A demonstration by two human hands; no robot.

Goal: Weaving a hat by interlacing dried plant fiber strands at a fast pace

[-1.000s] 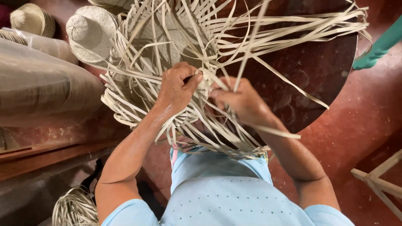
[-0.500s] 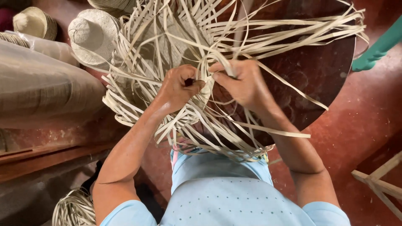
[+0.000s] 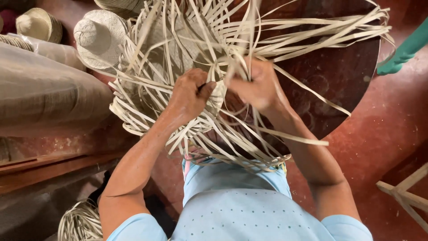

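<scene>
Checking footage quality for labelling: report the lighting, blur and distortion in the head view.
Head view: soft, even light, no harsh glare; the round dark table shows a faint sheen. The left hand is sharp, the right hand slightly motion-blurred. The pale straw strips stay crisp; wide-angle stretch toward the edges.

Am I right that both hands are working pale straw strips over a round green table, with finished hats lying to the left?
Not quite: in the head view the table is dark brown, not green. Both hands, left and right, do work the strips, with hats at left.

Strips' [image 3: 267, 35] ends past top edge, seemingly.
</scene>
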